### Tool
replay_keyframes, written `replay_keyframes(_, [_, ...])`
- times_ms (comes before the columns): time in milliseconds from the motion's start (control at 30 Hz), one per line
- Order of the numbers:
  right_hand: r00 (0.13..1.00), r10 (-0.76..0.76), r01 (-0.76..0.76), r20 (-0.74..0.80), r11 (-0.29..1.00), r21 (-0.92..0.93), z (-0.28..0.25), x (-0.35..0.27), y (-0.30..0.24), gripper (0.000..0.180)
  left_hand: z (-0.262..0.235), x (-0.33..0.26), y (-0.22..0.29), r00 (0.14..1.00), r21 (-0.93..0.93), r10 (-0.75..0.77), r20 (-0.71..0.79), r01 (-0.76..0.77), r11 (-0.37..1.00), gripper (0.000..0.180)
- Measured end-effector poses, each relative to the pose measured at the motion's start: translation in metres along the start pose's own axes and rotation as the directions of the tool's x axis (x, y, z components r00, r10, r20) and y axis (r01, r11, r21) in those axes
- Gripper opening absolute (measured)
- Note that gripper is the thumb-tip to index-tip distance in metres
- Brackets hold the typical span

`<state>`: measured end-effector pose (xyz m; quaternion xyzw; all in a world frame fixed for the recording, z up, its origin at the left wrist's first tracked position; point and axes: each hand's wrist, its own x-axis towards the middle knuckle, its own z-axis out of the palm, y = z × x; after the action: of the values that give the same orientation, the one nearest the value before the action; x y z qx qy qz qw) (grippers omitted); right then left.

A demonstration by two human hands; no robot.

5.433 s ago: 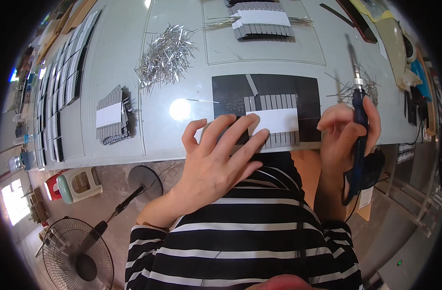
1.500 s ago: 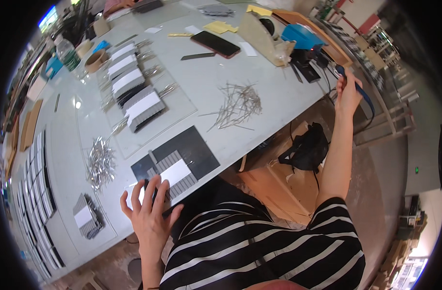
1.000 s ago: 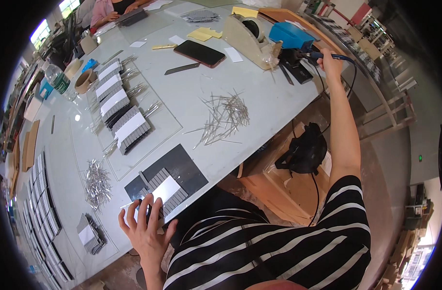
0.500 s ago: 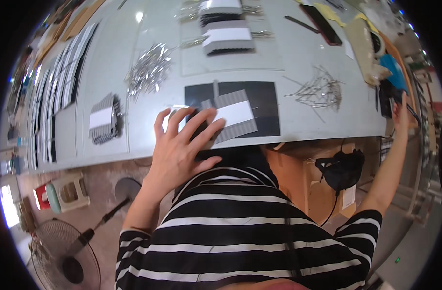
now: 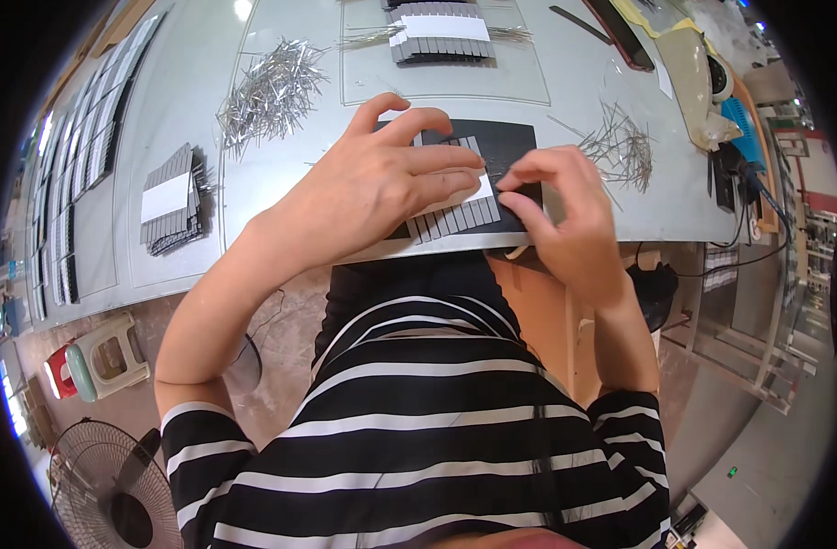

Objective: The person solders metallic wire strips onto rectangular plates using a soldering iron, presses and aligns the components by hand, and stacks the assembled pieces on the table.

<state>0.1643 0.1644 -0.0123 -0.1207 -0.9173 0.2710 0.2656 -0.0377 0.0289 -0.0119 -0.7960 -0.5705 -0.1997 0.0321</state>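
Note:
A grey slatted piece (image 5: 460, 220) with a white band across its middle lies on a black mat (image 5: 510, 137) at the table's near edge. My left hand (image 5: 391, 178) reaches over it with fingers stretched out, some resting on the white band and covering its left part. At the right edge of the piece, my right hand (image 5: 569, 201) pinches with thumb and forefinger. Whatever sits between those fingertips is too small to make out. Thin metal pins (image 5: 620, 146) lie in a loose heap just beyond the right hand.
To the left are a stack of similar grey pieces (image 5: 167, 197) and a pile of shiny metal slivers (image 5: 272, 91). Another banded stack (image 5: 441, 32) with wires sticking out stands at the back. Long rows of grey strips (image 5: 98, 137) line the left side. A fan (image 5: 117, 485) stands on the floor.
My right hand has come from the table's far right side to the right edge of the slatted piece. My left hand has shifted up and right, further over it. The view has tilted slightly.

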Motion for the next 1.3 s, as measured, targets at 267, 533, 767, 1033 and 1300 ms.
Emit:
replay_keyframes(267, [0.998, -0.052, 0.055, 0.030, 0.993, -0.104, 0.013, 0.005, 0.000, 0.026, 0.010, -0.003, -0.006, 0.999, -0.134, 0.001, -0.038, -0.006, 0.991, 0.028])
replay_keyframes(533, [0.997, -0.042, 0.051, 0.060, 0.986, -0.158, 0.012, 0.005, -0.004, 0.028, 0.019, -0.003, -0.011, 0.995, -0.125, 0.059, -0.086, -0.070, 0.990, 0.029])
replay_keyframes(767, [0.994, -0.045, 0.064, 0.102, 0.979, -0.196, 0.013, 0.006, -0.006, 0.027, 0.020, -0.004, -0.012, 0.993, -0.159, 0.057, -0.101, -0.073, 0.985, 0.029])
replay_keyframes(1033, [0.986, -0.008, 0.040, 0.166, 0.981, -0.188, 0.012, 0.007, -0.007, 0.028, 0.021, -0.006, -0.013, 0.993, -0.170, 0.058, -0.098, -0.075, 0.983, 0.031])
replay_keyframes(1300, [0.978, 0.054, -0.016, 0.203, 0.983, -0.184, 0.013, 0.007, -0.012, 0.026, 0.024, -0.008, -0.014, 0.992, -0.175, 0.059, -0.110, -0.078, 0.982, 0.030])
